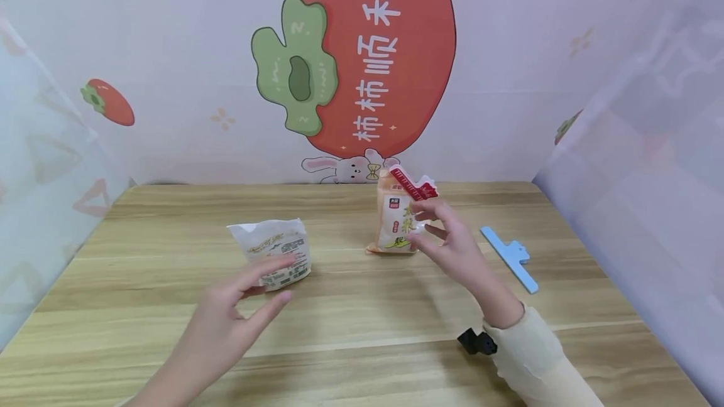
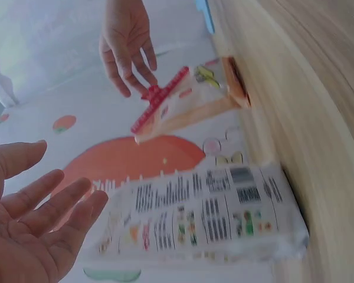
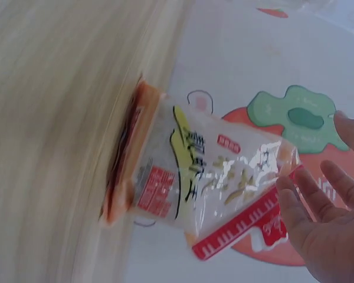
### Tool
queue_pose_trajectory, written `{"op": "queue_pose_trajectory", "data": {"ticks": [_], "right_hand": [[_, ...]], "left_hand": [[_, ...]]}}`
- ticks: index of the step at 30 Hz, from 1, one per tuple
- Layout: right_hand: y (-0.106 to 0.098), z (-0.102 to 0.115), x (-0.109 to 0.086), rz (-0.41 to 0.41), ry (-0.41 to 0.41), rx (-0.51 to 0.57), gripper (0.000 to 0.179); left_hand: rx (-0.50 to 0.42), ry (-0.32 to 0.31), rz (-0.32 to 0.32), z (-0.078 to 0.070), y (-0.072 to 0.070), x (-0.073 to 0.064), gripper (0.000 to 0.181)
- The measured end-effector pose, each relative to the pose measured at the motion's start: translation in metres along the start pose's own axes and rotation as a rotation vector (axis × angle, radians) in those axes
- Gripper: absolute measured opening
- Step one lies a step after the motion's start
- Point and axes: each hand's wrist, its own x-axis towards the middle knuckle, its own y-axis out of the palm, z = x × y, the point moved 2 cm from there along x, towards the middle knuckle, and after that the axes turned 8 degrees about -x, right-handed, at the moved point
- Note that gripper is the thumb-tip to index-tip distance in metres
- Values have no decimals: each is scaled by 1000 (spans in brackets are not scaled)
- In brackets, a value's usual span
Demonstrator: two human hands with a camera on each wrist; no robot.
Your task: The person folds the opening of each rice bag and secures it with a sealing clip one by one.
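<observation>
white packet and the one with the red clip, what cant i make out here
White packet: part of its front, head view, behind the left hand.
Its small print: too blurred to read, left wrist view.
Clipped packet: part of its right edge, head view, behind the right hand.
Red clip: partly behind that hand, right wrist view.

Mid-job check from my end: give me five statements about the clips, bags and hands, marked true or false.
1. The red clip sits on the orange-edged bag. True.
2. The white bag has a clip on it. False: none shows there.
3. The blue clip lies on the table. True.
4. Both hands are at the blue clip. False: the left hand is by the white bag, the right hand by the orange-edged bag.
5. Both bags stand upright. True.
</observation>
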Motion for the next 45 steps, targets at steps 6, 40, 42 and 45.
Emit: {"op": "queue_pose_trajectory", "data": {"ticks": [6,40,42,45], "right_hand": [[16,11,5,23,-54,54,51],[106,53,34,366,-105,73,53],[110,53,36,377,-106,69,54],[116,53,40,402,-98,67,55]], "left_hand": [[10,2,-93,8,-21,-10,48],[181,-252,-106,71,-48,11,46],[196,-257,-72,73,-47,13,48],[211,-269,-10,75,-45,16,49]]}}
